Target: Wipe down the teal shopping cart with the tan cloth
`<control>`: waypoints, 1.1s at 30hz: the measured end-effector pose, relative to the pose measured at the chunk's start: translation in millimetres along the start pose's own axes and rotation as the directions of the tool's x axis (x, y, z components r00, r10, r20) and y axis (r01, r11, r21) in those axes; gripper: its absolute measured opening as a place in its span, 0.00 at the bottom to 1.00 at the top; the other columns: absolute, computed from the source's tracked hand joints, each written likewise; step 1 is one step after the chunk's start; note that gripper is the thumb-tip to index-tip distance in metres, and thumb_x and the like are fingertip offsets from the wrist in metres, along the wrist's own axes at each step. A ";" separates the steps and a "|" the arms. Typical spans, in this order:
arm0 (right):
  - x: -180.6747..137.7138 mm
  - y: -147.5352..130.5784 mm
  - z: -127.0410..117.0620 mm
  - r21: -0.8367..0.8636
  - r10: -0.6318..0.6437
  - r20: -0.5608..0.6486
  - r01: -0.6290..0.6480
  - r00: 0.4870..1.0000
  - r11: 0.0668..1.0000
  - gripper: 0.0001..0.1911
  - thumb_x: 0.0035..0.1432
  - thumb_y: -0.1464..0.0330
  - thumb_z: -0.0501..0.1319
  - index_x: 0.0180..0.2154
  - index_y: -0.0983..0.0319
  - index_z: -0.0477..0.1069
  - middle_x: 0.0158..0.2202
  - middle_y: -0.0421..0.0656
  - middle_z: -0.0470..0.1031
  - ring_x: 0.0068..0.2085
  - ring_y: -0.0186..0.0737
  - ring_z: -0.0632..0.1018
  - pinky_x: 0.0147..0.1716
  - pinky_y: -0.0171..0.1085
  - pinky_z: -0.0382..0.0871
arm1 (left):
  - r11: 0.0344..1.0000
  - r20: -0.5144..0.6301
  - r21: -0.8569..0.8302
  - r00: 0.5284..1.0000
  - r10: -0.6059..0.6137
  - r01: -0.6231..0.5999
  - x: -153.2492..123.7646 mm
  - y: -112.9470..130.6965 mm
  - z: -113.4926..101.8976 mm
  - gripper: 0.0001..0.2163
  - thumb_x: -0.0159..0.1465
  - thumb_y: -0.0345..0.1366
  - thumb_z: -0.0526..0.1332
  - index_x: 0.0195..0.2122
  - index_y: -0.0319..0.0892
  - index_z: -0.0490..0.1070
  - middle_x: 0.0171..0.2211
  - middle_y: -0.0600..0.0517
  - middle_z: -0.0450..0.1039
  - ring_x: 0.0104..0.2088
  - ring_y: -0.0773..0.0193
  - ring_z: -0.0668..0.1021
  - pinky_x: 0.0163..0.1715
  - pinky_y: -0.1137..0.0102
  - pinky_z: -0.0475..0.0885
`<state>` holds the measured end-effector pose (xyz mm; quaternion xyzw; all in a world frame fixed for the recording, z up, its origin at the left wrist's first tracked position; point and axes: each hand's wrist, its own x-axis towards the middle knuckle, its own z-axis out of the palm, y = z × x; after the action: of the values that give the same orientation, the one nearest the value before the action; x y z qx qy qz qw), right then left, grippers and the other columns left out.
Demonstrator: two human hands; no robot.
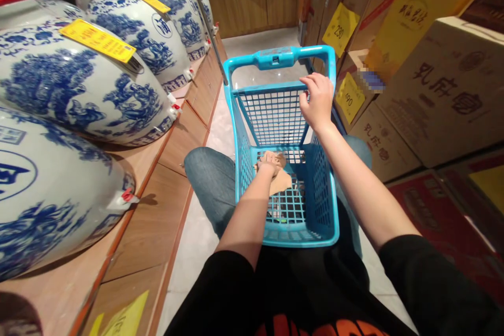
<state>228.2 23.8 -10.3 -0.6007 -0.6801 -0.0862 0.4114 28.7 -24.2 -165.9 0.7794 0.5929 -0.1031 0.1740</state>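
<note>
A blue plastic shopping basket with lattice walls and a tall handle stands between my knees. Down inside it, my left hand is closed on a tan cloth, pressed against the lattice bottom. The cloth is crumpled around my fingers, which are partly hidden by it. My right hand grips the top bar of the basket's back panel at its right end, fingers curled over the bar below the handle.
Large blue-and-white porcelain jars with red cloth tops line a wooden shelf on the left. Stacked cardboard boxes with yellow price signs rise on the right. A thin metal pole stands behind the basket's left side.
</note>
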 end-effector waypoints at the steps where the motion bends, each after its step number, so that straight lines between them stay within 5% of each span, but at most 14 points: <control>1: 0.9 4.1 0.9 -0.022 0.046 -0.034 -0.046 0.998 0.999 0.32 0.61 0.74 0.53 0.65 0.57 0.69 0.67 0.50 0.70 0.73 0.62 0.63 0.72 0.73 0.48 | 1.000 0.010 -0.004 1.000 -0.015 0.015 -4.0 -2.9 6.5 0.32 0.69 0.46 0.58 0.73 0.41 0.63 0.75 0.39 0.58 0.74 0.37 0.63 0.70 0.45 0.64; 4: 4.3 12.8 4.4 0.015 0.180 -0.039 -0.180 0.983 0.984 0.36 0.60 0.74 0.52 0.69 0.54 0.64 0.73 0.49 0.63 0.76 0.64 0.54 0.70 0.80 0.35 | 0.999 -0.034 -0.015 0.999 -0.029 0.028 -12.2 -5.7 24.5 0.31 0.76 0.47 0.46 0.78 0.45 0.51 0.79 0.48 0.42 0.79 0.48 0.48 0.76 0.50 0.49; 9: 5.0 17.4 -5.3 0.128 0.190 0.131 -0.207 0.973 0.970 0.27 0.61 0.71 0.53 0.60 0.56 0.75 0.67 0.47 0.73 0.72 0.56 0.66 0.74 0.70 0.36 | 0.981 -0.282 -0.111 0.942 -0.183 0.157 -5.3 5.7 45.1 0.30 0.76 0.38 0.42 0.76 0.34 0.54 0.78 0.42 0.47 0.78 0.48 0.50 0.77 0.51 0.48; 16: -15.5 16.1 -30.7 0.087 -0.047 0.299 0.021 0.953 0.996 0.22 0.61 0.71 0.58 0.54 0.54 0.80 0.59 0.43 0.81 0.67 0.54 0.73 0.76 0.67 0.40 | 0.966 -0.191 0.003 0.948 0.256 -0.260 -6.9 7.6 42.3 0.32 0.75 0.52 0.53 0.74 0.37 0.59 0.78 0.41 0.50 0.78 0.46 0.51 0.77 0.53 0.49; 20: -19.9 13.5 -28.8 0.007 -0.051 0.304 0.052 0.951 0.999 0.18 0.64 0.70 0.58 0.51 0.56 0.81 0.55 0.46 0.83 0.65 0.56 0.75 0.75 0.68 0.43 | 0.918 -0.110 0.044 0.911 0.397 -0.395 -6.6 7.3 32.9 0.27 0.76 0.45 0.51 0.72 0.38 0.63 0.77 0.43 0.52 0.78 0.51 0.51 0.77 0.57 0.47; 22: -20.6 17.3 -26.7 -0.018 -0.033 0.263 0.039 0.964 0.999 0.19 0.64 0.69 0.57 0.52 0.56 0.80 0.62 0.47 0.78 0.70 0.59 0.69 0.74 0.71 0.46 | 0.960 -0.136 0.009 0.951 0.278 -0.280 -1.7 3.0 27.9 0.26 0.78 0.42 0.47 0.74 0.42 0.61 0.78 0.46 0.52 0.78 0.52 0.51 0.77 0.55 0.47; 24: -21.9 25.1 -25.2 -0.038 0.015 0.203 -0.008 0.979 0.999 0.22 0.63 0.70 0.56 0.56 0.55 0.78 0.71 0.45 0.68 0.75 0.62 0.59 0.72 0.74 0.48 | 0.997 -0.186 -0.054 0.982 0.036 -0.047 3.3 -2.4 24.5 0.26 0.78 0.40 0.44 0.74 0.43 0.59 0.78 0.46 0.50 0.78 0.49 0.52 0.77 0.52 0.48; 27: -24.9 38.4 -24.0 -0.020 0.109 0.150 -0.107 0.983 0.994 0.31 0.63 0.70 0.54 0.66 0.54 0.68 0.76 0.43 0.58 0.78 0.60 0.51 0.72 0.72 0.51 | 0.980 -0.219 -0.115 0.959 -0.182 0.160 4.3 -4.7 24.9 0.27 0.78 0.36 0.40 0.75 0.36 0.58 0.77 0.38 0.53 0.75 0.48 0.59 0.75 0.52 0.54; 29: -26.8 44.7 -23.4 0.018 0.130 0.165 -0.134 0.978 0.991 0.33 0.65 0.69 0.52 0.71 0.52 0.62 0.76 0.41 0.59 0.79 0.56 0.48 0.74 0.67 0.50 | 0.991 -0.221 -0.104 0.970 -0.103 0.081 -0.1 -0.6 27.8 0.26 0.78 0.40 0.44 0.75 0.41 0.57 0.77 0.44 0.53 0.76 0.49 0.59 0.75 0.55 0.54; 33: -28.2 49.4 -21.6 0.121 0.140 0.194 -0.165 0.971 0.979 0.33 0.66 0.70 0.50 0.71 0.52 0.63 0.75 0.41 0.61 0.79 0.53 0.43 0.76 0.64 0.43 | 0.959 -0.154 -0.047 0.950 0.271 -0.281 -7.5 9.5 29.9 0.26 0.76 0.47 0.51 0.73 0.49 0.61 0.78 0.52 0.53 0.77 0.51 0.56 0.75 0.54 0.54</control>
<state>280.2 2.6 -33.7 -0.6272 -0.6712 0.0483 0.3920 37.1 -44.9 -189.2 0.8536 0.4926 -0.0003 0.1696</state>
